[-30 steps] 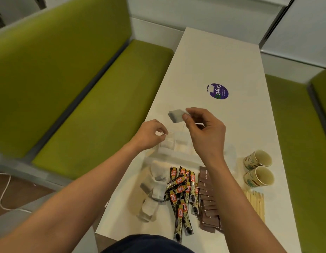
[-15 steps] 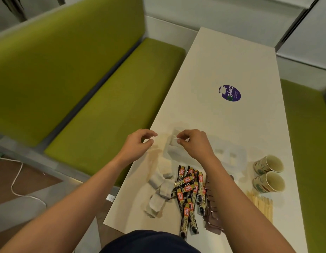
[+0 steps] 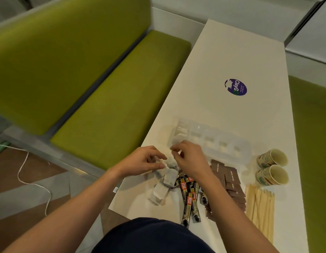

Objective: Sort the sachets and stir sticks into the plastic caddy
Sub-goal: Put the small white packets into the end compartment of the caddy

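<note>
A clear plastic caddy (image 3: 215,143) with a row of compartments lies across the white table (image 3: 231,57). White tea bags (image 3: 182,131) sit in its leftmost compartment. In front of it lies a pile of grey tea bags (image 3: 165,183). My left hand (image 3: 142,161) and my right hand (image 3: 189,157) are both over this pile, fingers curled. Each pinches a small white piece of a tea bag. Beside the pile are black coffee stick sachets (image 3: 190,199), brown sachets (image 3: 230,181) and wooden stir sticks (image 3: 259,207).
Two paper cups (image 3: 272,167) lie on their sides right of the caddy. A purple sticker (image 3: 236,87) marks the table's middle. Green benches (image 3: 111,99) flank the table on both sides. A white cable (image 3: 23,172) runs over the floor at left.
My right hand carried a tea bag down to the caddy's left end, then drew back to the pile. My left hand moved in to the pile as well.
</note>
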The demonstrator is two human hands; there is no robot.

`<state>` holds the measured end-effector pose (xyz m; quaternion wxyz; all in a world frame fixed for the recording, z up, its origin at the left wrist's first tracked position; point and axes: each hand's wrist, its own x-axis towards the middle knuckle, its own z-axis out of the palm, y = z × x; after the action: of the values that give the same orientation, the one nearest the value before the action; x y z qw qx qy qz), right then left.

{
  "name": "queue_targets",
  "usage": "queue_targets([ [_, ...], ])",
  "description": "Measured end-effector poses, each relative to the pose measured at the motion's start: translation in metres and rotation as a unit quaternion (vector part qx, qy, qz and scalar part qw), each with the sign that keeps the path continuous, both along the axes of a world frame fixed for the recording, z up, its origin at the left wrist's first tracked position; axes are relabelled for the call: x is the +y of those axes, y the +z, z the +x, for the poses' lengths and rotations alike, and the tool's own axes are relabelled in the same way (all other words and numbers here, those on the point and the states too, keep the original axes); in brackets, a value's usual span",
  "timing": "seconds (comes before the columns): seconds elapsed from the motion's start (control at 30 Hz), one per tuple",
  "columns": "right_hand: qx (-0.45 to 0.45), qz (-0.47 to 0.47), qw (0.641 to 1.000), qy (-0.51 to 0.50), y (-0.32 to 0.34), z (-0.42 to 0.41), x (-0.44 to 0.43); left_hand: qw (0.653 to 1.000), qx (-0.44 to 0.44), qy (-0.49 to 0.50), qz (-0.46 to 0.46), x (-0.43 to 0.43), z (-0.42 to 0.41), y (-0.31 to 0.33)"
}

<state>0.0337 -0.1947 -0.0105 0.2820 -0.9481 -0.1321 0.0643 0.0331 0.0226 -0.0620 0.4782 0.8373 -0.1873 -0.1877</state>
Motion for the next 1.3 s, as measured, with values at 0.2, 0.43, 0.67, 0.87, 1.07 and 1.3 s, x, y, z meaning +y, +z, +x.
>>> queue_targets([
  [0.2,0.088,-0.140,0.986,0.030,-0.021,0.006,0.016,1.000,0.007,0.022,0.000,0.004,-0.006,0.005],
  [0.43,0.084,-0.170,0.982,-0.001,-0.030,0.009,0.017,0.999,0.016,0.038,0.004,0.014,-0.008,0.009],
  [0.67,0.074,-0.071,0.993,-0.054,-0.015,-0.009,0.001,0.997,-0.054,0.049,-0.033,0.011,0.002,0.036],
  [0.87,0.029,0.045,0.989,-0.135,0.018,-0.041,-0.027,0.983,-0.150,0.077,-0.071,-0.017,0.031,0.066],
  [1.07,0.007,0.100,0.977,-0.190,0.038,-0.064,-0.043,0.988,-0.146,0.054,-0.010,-0.050,0.067,0.058],
  [1.3,-0.017,0.160,0.965,-0.209,0.055,-0.067,-0.054,0.979,-0.174,0.098,0.026,-0.069,0.094,0.054],
])
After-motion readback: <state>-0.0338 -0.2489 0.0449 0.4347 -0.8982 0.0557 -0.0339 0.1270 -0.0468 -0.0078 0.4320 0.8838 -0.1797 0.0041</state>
